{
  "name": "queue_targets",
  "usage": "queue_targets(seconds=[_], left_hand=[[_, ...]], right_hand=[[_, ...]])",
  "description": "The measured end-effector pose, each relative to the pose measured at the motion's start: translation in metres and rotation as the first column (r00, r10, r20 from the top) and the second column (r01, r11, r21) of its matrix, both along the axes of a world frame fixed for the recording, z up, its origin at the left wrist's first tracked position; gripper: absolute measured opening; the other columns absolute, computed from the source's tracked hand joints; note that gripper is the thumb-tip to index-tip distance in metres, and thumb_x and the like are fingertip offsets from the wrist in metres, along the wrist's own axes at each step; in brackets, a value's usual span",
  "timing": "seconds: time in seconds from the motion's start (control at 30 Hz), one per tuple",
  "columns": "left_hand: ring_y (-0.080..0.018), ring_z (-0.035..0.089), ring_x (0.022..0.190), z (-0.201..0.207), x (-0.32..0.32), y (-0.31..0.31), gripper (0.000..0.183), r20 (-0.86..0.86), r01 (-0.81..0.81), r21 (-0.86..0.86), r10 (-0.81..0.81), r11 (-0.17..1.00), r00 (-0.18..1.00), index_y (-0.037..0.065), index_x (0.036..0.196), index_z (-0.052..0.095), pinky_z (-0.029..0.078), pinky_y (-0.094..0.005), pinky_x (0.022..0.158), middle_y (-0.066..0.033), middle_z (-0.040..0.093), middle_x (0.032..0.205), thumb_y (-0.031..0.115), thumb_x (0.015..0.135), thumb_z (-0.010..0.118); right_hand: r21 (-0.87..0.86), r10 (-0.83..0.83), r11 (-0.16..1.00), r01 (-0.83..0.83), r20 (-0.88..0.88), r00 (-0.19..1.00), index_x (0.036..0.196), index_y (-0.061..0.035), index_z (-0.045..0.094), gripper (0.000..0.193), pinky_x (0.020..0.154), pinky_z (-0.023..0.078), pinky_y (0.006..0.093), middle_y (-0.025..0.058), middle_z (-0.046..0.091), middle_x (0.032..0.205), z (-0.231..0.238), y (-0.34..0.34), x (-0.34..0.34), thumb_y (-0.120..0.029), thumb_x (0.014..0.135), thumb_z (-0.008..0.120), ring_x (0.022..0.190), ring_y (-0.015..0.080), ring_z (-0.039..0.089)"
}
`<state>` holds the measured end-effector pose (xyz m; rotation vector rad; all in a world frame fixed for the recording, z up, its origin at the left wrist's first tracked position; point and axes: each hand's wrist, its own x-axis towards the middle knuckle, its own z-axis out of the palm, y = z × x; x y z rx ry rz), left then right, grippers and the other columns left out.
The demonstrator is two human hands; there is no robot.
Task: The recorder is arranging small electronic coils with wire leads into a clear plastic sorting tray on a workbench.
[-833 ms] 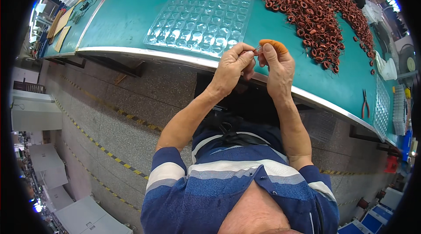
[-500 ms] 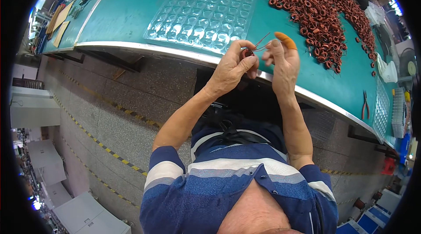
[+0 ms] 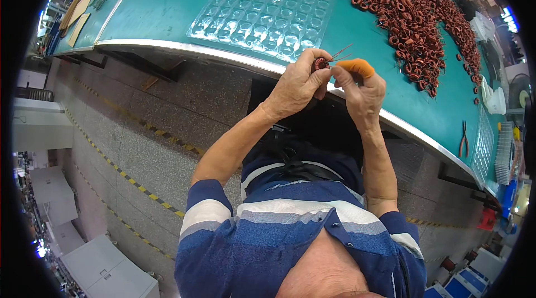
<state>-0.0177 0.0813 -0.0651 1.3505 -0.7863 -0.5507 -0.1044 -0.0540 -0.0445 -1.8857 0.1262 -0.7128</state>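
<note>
- The left hand [image 3: 298, 83] is gripping a red coil [image 3: 320, 64], at one o'clock from the view's centre.
- At the coil's four o'clock, the right hand [image 3: 365, 94] is bending its fingers; I cannot tell if it is pinching the leads [image 3: 341, 51].
- A coil heap [image 3: 413, 24] is lying toward two o'clock.

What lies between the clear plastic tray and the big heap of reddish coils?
The head view shows a strip of green tabletop between the tray and the heap, narrowing toward its far end. Nearer the person, the right hand overlaps it.
</note>
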Motion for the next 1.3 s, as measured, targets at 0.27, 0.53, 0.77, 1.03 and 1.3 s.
queue_targets(seconds=[0.27,0.53,0.77,1.03,1.3], left_hand=[[-0.0090,0.052,0.062,0.002,0.004,0.004,0.028,-0.103,0.119,-0.150,-0.135,0.982,0.985,0.001,0.119,0.044,0.044,-0.0220,0.056,-0.0020,0.051,0.078,0.018,0.099,0.052],[-0.0079,0.050,0.063,0.000,0.008,0.006,0.023,-0.039,0.101,-0.103,-0.105,0.990,0.994,0.003,0.117,0.043,0.043,-0.0216,0.056,-0.0018,0.051,0.080,0.015,0.100,0.050],[-0.0098,0.052,0.069,0.011,0.024,0.012,0.038,-0.052,0.115,-0.086,-0.120,0.990,0.991,0.004,0.130,0.035,0.045,-0.0226,0.062,-0.0045,0.054,0.088,0.015,0.099,0.053],[-0.0374,0.056,0.093,-0.004,0.072,0.013,0.029,0.638,-0.463,-0.114,0.422,0.879,0.645,0.000,0.114,0.050,0.048,-0.0426,0.077,-0.0196,0.051,0.105,0.002,0.086,0.057],[-0.0346,0.058,0.088,-0.002,0.069,0.011,0.019,0.631,-0.442,-0.067,0.381,0.895,0.676,0.003,0.105,0.056,0.048,-0.0419,0.077,-0.0152,0.053,0.103,0.006,0.086,0.058]], right_hand=[[0.463,0.039,0.885,-0.056,0.047,0.998,0.088,0.0007,0.065,0.017,0.055,0.045,0.0207,0.0019,0.062,0.070,-0.001,0.002,0.005,-0.015,0.087,0.072,0.060,0.0071,0.057],[0.586,0.051,0.807,-0.079,0.065,0.997,0.096,0.0011,0.064,0.023,0.057,0.043,0.0187,0.0034,0.063,0.077,0.002,0.005,0.015,-0.019,0.088,0.071,0.064,0.0084,0.058],[0.470,0.160,0.876,-0.110,-0.068,0.985,0.098,0.0021,0.065,0.021,0.059,0.044,0.0228,0.0038,0.061,0.075,0.017,-0.009,0.034,-0.018,0.091,0.066,0.064,0.0096,0.056],[0.198,0.111,0.975,-0.098,-0.052,0.993,0.101,0.0057,0.065,0.030,0.063,0.046,0.0234,0.0050,0.063,0.079,0.050,-0.052,0.193,-0.023,0.090,0.063,0.069,0.0106,0.059],[-0.166,0.072,0.979,-0.120,-0.266,0.961,0.099,0.0049,0.067,0.034,0.062,0.048,0.0249,0.0051,0.065,0.078,0.015,-0.076,0.328,-0.027,0.086,0.065,0.068,0.0107,0.060]])
